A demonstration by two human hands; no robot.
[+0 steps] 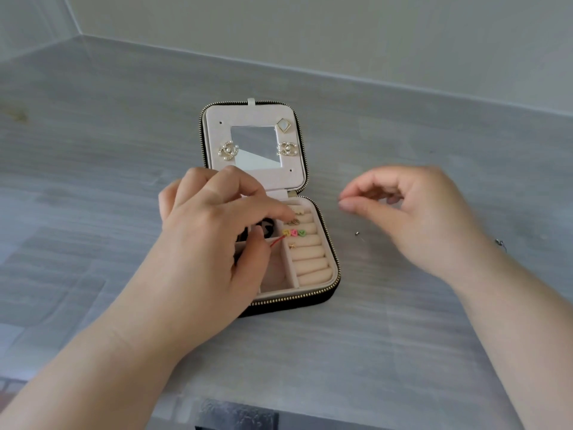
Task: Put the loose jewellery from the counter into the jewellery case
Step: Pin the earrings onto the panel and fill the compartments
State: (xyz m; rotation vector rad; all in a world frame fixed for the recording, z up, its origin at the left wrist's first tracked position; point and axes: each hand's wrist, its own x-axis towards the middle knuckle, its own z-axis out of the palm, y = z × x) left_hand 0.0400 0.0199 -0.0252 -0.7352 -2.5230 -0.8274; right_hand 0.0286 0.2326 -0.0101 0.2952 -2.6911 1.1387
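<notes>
While the left hand [204,231] reaches over the open jewellery case [294,298], which lies near the middle of the counter [124,150], the step in hand looks like settling a piece into the base. Its fingers lie fairly straight and apart; the index fingertip [286,212] touches the ring rolls [310,259] along the case's right edge, and the thumb [255,240] touches the end of a red cord carrying coloured heart beads [294,233], which lies across the rolls and the compartment beside them. The lid [248,114] lies flat behind the base, toward the counter's back edge, with a mirror [252,144] and pinned earrings [228,150].

Over the counter right of the case, well apart from the left, the right hand [412,212] hangs with curled fingers, index and thumb tips close together. It is blurred, so I cannot tell whether it pinches anything.

One tiny loose piece [357,233] lies on the counter between the case's right edge and the right forearm; a glint [499,242] by the right wrist is too small to name.

Most of the task seems done. Next, I judge, the tiny piece needs a fine fingertip pinch, as it could easily skid on the smooth counter, then a free slot in the case.
</notes>
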